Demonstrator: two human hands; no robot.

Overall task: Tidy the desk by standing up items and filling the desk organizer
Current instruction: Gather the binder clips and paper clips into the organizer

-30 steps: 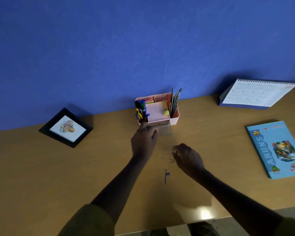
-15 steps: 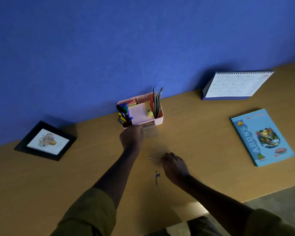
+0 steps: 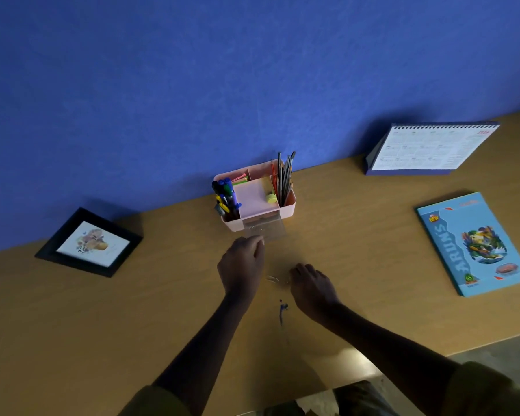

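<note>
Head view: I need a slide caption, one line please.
Left hand at the clear drawer of the pink organizer; right hand beside loose paper clips on the desk.

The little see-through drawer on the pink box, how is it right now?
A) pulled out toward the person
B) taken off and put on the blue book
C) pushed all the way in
A: the clear drawer sticks out from the front of the pink organizer over the desk, with the left hand at its front edge.
</note>
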